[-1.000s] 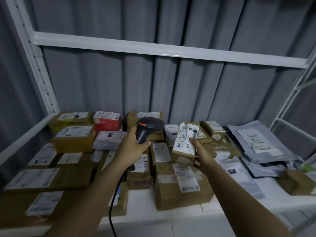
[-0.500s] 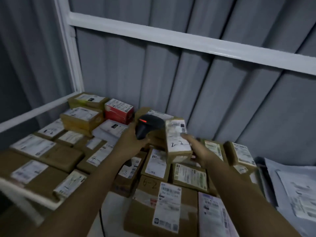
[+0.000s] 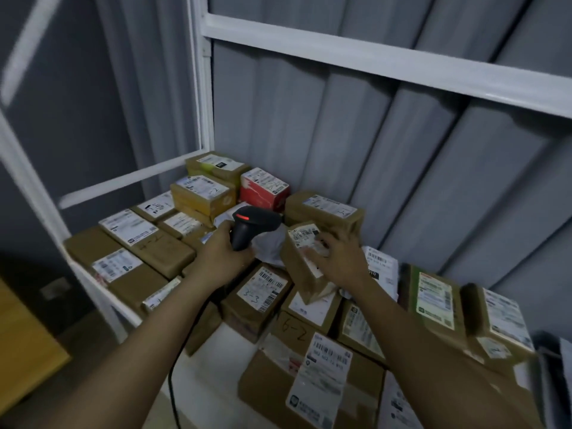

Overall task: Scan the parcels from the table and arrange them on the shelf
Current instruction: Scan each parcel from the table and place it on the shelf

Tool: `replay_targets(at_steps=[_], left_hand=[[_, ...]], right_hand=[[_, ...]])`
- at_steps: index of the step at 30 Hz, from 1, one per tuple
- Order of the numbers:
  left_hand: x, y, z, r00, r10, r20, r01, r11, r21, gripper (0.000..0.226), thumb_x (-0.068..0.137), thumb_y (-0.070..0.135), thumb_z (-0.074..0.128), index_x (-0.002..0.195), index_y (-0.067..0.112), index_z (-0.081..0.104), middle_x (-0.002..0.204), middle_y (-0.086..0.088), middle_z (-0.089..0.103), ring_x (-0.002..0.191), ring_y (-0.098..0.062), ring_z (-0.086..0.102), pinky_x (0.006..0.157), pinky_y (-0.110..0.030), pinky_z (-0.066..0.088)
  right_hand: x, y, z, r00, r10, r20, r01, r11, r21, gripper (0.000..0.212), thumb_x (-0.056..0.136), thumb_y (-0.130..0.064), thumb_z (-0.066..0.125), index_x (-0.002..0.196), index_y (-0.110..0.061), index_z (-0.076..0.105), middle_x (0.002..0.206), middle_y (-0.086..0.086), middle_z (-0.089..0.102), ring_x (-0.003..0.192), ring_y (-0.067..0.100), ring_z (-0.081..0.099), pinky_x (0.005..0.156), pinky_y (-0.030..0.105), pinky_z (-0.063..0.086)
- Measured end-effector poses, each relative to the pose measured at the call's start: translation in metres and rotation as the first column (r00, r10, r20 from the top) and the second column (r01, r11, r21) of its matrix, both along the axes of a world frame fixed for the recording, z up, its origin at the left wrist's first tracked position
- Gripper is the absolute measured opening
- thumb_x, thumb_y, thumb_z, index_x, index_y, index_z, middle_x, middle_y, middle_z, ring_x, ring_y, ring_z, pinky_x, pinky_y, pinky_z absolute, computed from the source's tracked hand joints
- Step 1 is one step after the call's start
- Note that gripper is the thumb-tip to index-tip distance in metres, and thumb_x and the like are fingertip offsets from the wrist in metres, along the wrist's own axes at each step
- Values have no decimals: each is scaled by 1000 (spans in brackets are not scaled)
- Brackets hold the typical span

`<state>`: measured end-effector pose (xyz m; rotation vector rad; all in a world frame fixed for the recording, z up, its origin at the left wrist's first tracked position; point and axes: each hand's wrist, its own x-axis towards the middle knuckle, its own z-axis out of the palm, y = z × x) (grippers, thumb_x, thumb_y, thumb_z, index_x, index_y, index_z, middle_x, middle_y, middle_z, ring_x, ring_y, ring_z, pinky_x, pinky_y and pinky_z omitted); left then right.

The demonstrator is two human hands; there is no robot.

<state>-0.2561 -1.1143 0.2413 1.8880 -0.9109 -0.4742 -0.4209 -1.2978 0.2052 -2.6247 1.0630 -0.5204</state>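
Note:
My left hand (image 3: 220, 257) grips the handle of a black barcode scanner (image 3: 250, 224) with a red light on top; its cable (image 3: 172, 385) hangs down. My right hand (image 3: 342, 258) holds a small brown parcel (image 3: 298, 269) with a white label, tilted among the other parcels on the white shelf (image 3: 198, 370). The scanner head is just left of that parcel. A white bag (image 3: 270, 246) lies between the two hands.
Many brown labelled boxes fill the shelf, with a red box (image 3: 263, 193) at the back and a large box (image 3: 309, 385) marked 6-2 at the front. White shelf posts (image 3: 202, 88) and rails frame it. A yellow surface (image 3: 24, 345) is at lower left.
The view has swung left and closer to the shelf. My right hand has lowered the small parcel from upright in front of the scanner down onto the stacked parcels.

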Motion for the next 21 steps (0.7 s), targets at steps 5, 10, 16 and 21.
replay_targets(at_steps=[5, 10, 16, 21], left_hand=[[-3, 5, 0, 999, 16, -36, -17, 999, -36, 33, 82, 14, 68, 108, 16, 48, 95, -12, 62, 83, -29, 63, 75, -53, 54], [8, 16, -4, 998, 23, -58, -26, 999, -45, 36, 83, 11, 68, 112, 15, 47, 94, -14, 63, 81, -33, 64, 71, -52, 53], [38, 49, -4, 993, 72, -92, -80, 993, -90, 36, 87, 8, 66, 114, 16, 44, 98, -7, 60, 76, -18, 61, 61, -31, 50], [86, 111, -3, 978, 198, -72, -206, 970, -126, 40, 84, 6, 66, 115, 17, 45, 101, -6, 59, 86, -25, 60, 68, -39, 49]], right_hand=[[-5, 1, 12, 982, 75, -172, -61, 995, 83, 94, 73, -79, 37, 150, -27, 30, 152, 8, 33, 138, 26, 31, 110, 35, 26], [6, -3, 18, 902, -1, -431, 15, 999, 30, 99, 63, -75, 27, 153, -36, 15, 163, 10, 1, 147, 33, -10, 115, 59, -7], [48, 40, 8, 997, 71, -21, -73, 991, -113, 67, 78, -41, 38, 138, -15, 52, 146, 17, 41, 134, 38, 33, 113, 53, 20], [127, 107, 9, 934, 314, 169, -313, 949, -31, 32, 87, -11, 61, 119, -8, 65, 125, 16, 58, 116, 31, 51, 100, 33, 38]])
